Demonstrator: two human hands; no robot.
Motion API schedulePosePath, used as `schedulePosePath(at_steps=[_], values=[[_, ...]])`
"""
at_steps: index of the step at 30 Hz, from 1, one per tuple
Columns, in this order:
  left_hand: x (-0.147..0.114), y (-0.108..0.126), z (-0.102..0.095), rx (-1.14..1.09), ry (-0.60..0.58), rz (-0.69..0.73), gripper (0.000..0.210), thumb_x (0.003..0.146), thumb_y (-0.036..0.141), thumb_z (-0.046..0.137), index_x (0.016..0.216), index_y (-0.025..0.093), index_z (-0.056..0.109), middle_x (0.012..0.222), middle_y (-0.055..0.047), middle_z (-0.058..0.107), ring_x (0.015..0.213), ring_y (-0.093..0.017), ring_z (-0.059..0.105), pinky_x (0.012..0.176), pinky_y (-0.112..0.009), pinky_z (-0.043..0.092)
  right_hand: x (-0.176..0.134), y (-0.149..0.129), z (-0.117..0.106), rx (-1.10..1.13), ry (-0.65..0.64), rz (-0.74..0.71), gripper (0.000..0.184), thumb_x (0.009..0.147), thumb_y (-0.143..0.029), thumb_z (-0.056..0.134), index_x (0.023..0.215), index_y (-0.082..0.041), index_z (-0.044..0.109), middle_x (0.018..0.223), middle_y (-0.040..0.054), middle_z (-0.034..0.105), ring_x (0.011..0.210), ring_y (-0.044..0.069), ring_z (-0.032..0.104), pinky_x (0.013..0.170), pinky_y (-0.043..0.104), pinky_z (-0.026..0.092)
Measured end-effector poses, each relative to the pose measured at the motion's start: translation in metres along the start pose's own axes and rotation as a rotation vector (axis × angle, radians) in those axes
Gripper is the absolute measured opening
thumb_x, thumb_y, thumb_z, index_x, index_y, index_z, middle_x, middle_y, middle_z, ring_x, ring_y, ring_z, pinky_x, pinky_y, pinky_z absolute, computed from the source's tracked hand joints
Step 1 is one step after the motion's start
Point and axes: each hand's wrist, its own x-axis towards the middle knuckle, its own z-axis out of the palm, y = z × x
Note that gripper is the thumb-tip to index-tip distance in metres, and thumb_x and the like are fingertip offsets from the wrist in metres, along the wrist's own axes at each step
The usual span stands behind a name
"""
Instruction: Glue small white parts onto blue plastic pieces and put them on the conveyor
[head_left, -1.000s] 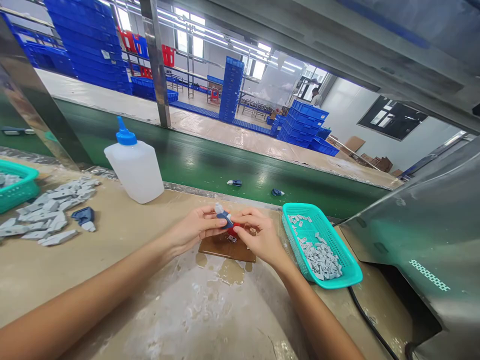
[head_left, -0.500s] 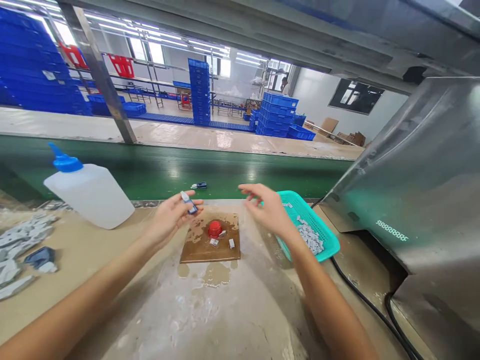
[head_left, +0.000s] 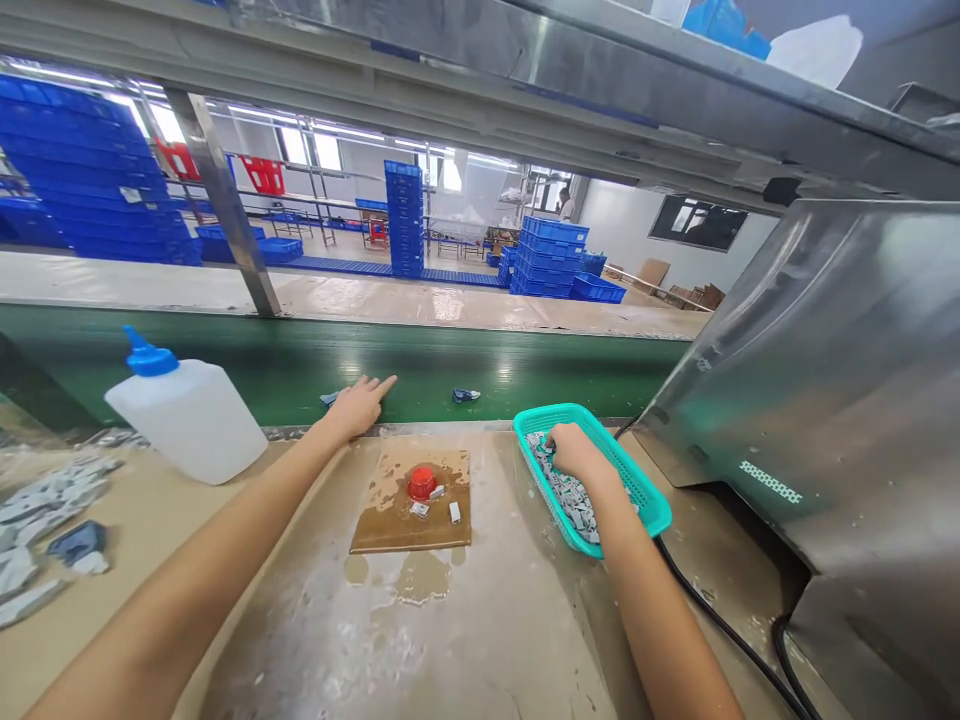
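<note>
My left hand (head_left: pixel 360 405) reaches over the green conveyor belt (head_left: pixel 405 350), fingers stretched out and apart. Just left of it lies a small dark-blue part (head_left: pixel 328 399), partly covered by the hand. A blue-and-white part (head_left: pixel 466 396) rests farther right on the belt. In the turquoise basket (head_left: pixel 652 500), my right hand (head_left: pixel 576 450) has its fingers bent together among many small grey pieces (head_left: pixel 566 492); what they pinch is hidden. Between my arms a wet brown board (head_left: pixel 409 530) carries a red round knob (head_left: pixel 421 483) with several small light pieces around it.
A white bottle with a blue nozzle (head_left: pixel 191 420) stands at left, near a pile of grey parts (head_left: pixel 52 500) and a dark-blue part (head_left: pixel 79 543). On the right are a metal housing (head_left: pixel 810 400) and black cables (head_left: pixel 720 610). A metal post (head_left: pixel 229 205) rises behind the belt.
My left hand has moved left onto the belt, and the blue-and-white part has left its fingers. My right hand has gone down into the basket. The part on the belt has shifted right.
</note>
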Motion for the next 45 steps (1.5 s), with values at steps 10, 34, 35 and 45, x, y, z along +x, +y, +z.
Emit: schedulePosePath(at_steps=[10,34,35,45], values=[[-0.033,0.015,-0.016,-0.341,0.153,-0.039,0.032,0.080,0.022,0.035,0.101,0.012,0.057,0.094,-0.013,0.051,0.091,-0.023,0.056,0.080,-0.034,0.045,-0.007,0.003,0.000,-0.045,-0.005,0.070,0.038,0.069,0.007,0.048,0.103,-0.010,0.050,0.095,0.0152,0.059,0.083,0.022,0.058,0.054,0.023,0.033],[-0.099,0.066,-0.057,-1.626,-0.334,-0.269,0.038,0.058,0.014,0.065,0.095,0.015,0.055,0.061,-0.001,0.062,0.039,-0.004,0.033,0.040,-0.019,0.020,-0.014,-0.016,-0.013,0.038,0.197,-0.274,0.024,0.069,-0.008,0.047,0.083,-0.016,0.064,0.074,0.0019,0.057,0.070,0.014,0.054,0.063,0.023,0.042],[-0.102,0.071,-0.056,-1.623,-0.380,-0.247,0.035,0.059,0.015,0.065,0.093,0.014,0.056,0.065,-0.003,0.064,0.041,-0.004,0.036,0.040,-0.019,0.020,-0.019,-0.028,-0.015,0.169,0.270,-0.356,0.021,0.070,-0.010,0.046,0.080,-0.017,0.064,0.076,0.0025,0.057,0.071,0.014,0.055,0.064,0.024,0.043],[-0.111,0.085,-0.054,-1.877,-0.506,-0.083,0.019,0.058,0.025,0.070,0.068,0.014,0.058,0.058,0.000,0.056,0.049,-0.006,0.045,0.044,-0.020,0.021,-0.053,-0.110,-0.020,0.676,0.596,-0.721,0.008,0.075,-0.019,0.056,0.073,-0.021,0.063,0.075,0.0025,0.061,0.072,0.016,0.057,0.067,0.030,0.047]])
